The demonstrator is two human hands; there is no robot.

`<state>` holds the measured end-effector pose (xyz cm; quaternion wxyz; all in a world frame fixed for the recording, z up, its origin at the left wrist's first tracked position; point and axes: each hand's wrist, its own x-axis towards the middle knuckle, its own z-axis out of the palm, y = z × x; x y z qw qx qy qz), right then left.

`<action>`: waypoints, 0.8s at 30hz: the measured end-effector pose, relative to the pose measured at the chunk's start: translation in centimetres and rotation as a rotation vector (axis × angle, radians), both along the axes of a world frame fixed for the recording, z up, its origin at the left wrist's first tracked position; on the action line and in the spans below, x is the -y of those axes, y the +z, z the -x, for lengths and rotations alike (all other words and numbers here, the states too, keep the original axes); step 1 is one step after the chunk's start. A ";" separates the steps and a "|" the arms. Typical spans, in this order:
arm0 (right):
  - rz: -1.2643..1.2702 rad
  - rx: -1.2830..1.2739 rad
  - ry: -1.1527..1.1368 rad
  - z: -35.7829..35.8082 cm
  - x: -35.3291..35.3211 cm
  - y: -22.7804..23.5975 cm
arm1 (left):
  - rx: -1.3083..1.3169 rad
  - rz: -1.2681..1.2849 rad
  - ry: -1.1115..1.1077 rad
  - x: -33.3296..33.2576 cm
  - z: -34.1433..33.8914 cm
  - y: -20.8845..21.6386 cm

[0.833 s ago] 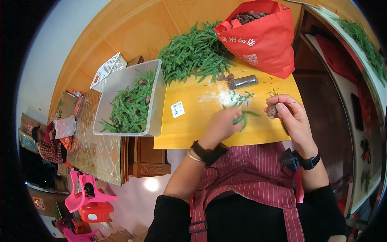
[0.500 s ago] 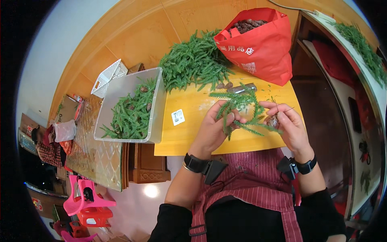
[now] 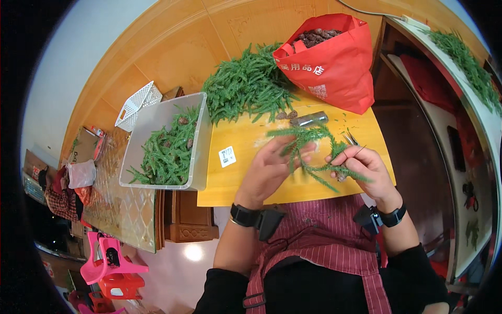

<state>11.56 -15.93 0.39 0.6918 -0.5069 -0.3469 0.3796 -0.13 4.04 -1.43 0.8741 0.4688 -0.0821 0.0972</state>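
Above the yellow tabletop (image 3: pixel 240 191), a green fir sprig bent into a loop (image 3: pixel 314 170) hangs between my hands. My right hand (image 3: pixel 374 175) pinches it at its right side, with a thin wire end sticking out past the thumb. Under those fingers a brown pine cone (image 3: pixel 341 178) shows in part. My left hand (image 3: pixel 266 165) is behind the sprig's left part, its fingers stretched out, slightly blurred and partly covered by the needles. Just beyond my right fingers lie metal scissors (image 3: pixel 350 138), only their tips showing.
A dark cylindrical bundle (image 3: pixel 309 119) and loose pine cones (image 3: pixel 286 115) lie behind the sprig. Farther back are a fir heap (image 3: pixel 246 83) and a red bag (image 3: pixel 332 68) of cones. At left stand a clear bin (image 3: pixel 201 152) of sprigs and a white basket (image 3: pixel 137 107).
My left fingers have loosened from the sprig and spread. My right hand has shifted slightly left and lower, now pinching the sprig together with the wire; the cone is more hidden.
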 end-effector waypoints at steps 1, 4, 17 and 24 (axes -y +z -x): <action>-0.039 0.008 -0.001 -0.1 0.0 -0.2 | 0.071 0.099 -0.039 0.0 0.2 1.0; -0.083 0.056 0.004 0.0 0.0 -0.1 | 0.058 0.102 0.007 -0.1 -0.2 2.9; 0.036 0.439 0.022 0.2 0.5 0.7 | 0.015 -0.939 0.320 0.6 0.4 5.1; -0.108 0.621 -0.499 -0.1 1.0 2.5 | -0.139 -0.465 0.250 1.6 0.3 4.8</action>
